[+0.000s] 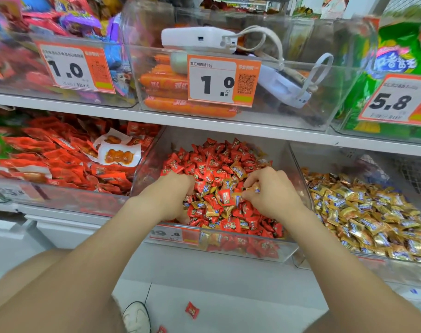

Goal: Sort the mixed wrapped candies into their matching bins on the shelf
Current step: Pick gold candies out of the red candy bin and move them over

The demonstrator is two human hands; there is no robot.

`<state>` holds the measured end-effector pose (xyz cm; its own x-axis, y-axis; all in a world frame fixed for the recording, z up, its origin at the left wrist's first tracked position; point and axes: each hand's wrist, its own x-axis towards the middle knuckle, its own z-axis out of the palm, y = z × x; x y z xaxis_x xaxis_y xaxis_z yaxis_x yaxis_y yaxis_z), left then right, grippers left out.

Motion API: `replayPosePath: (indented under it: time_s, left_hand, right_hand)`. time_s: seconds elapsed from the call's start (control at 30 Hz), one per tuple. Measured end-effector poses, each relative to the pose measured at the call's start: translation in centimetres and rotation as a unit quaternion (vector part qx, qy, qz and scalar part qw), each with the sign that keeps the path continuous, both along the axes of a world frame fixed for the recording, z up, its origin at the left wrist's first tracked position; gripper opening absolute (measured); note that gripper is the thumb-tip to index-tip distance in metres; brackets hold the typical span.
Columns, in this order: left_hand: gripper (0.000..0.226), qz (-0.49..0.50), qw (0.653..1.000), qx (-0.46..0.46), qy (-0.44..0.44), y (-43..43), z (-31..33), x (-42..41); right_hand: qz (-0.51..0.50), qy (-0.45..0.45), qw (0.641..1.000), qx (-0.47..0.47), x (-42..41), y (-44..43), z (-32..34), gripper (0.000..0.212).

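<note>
A clear middle bin (231,246) on the lower shelf holds red wrapped candies (204,162) mixed with gold wrapped candies (210,209). Both my hands are inside it. My left hand (171,195) is curled down into the pile at the left, fingers buried, so its contents are hidden. At the right of the pile, my right hand (269,193) pinches a gold candy (254,188) between its fingertips. The clear bin to the right (300,169) is filled with gold candies (363,210).
A bin of red snack packets (60,155) sits to the left. The upper shelf carries bins with sausages (171,85), a white power bank with cable (200,39) and green bags (394,58). Red candies (192,310) lie on the floor by a white shoe (136,317).
</note>
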<state>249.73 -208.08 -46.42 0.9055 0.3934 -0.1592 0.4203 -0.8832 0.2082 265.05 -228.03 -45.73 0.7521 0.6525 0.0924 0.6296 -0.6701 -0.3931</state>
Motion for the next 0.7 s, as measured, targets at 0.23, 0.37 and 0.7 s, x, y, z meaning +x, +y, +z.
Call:
replayPosePath:
  time_s: [0.23, 0.37, 0.7]
  left_hand:
    - [0.034, -0.037, 0.998, -0.009, -0.053, 0.0, -0.3, 0.2]
    - [0.025, -0.032, 0.996, -0.031, -0.077, 0.0, -0.1, -0.2]
    - [0.016, 0.010, 0.987, -0.060, -0.152, -0.2, 1.1, -0.7]
  right_hand:
    - [0.022, 0.039, 0.998, 0.053, -0.2, -0.9, 1.4, 0.040]
    - [0.083, 0.024, 0.996, 0.007, -0.7, -0.5, 0.5, 0.022]
    - [0.046, 0.075, 0.992, 0.090, -0.9, -0.1, 1.0, 0.016]
